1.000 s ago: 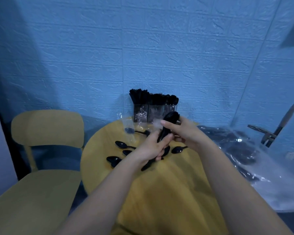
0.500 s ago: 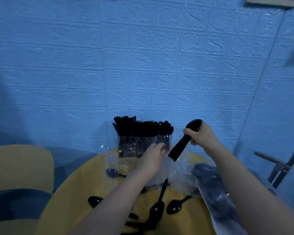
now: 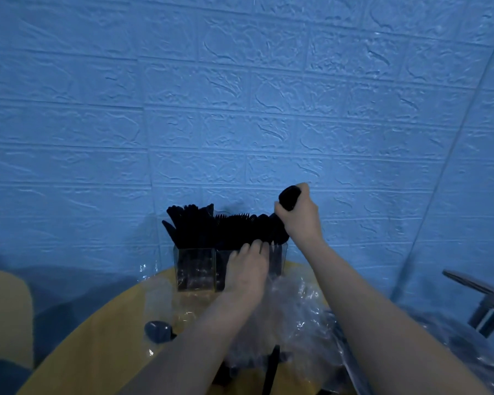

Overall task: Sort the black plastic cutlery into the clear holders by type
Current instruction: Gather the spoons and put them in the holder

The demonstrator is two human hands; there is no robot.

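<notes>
1. Right hand (image 3: 298, 216) grips spoon bundle (image 3: 289, 198), long axis tilted, directly above holders' (image 3: 196, 267) right end.
2. Left hand (image 3: 247, 269), fingers straight, rests on holders' front.

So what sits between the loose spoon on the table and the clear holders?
Head view: only crinkled clear plastic wrap over yellow table lies between the loose spoon and the clear holders.
</notes>
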